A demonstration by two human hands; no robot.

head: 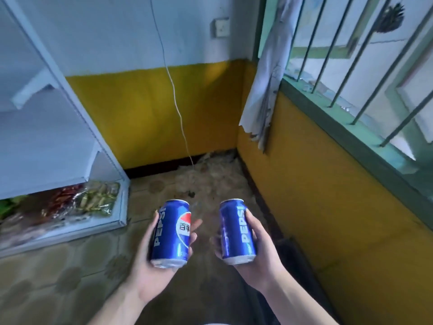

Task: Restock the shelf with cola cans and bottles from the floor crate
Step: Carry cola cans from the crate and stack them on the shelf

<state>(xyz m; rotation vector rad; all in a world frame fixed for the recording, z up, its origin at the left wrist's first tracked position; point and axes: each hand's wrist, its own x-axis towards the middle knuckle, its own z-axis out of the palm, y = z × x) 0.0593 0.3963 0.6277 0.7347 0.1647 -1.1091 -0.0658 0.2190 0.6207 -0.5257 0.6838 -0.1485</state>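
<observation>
Both of my hands are loaded: my left hand curls round one blue cola can and my right hand grips a second can, the two held apart above the floor, tops tilted away from me, the crate out of view. To do this well, I judge I should turn left to the white shelf unit, keep both grips firm, and stand one can on a bare board before freeing the other, clear of the snack packets on the bottom shelf.
</observation>
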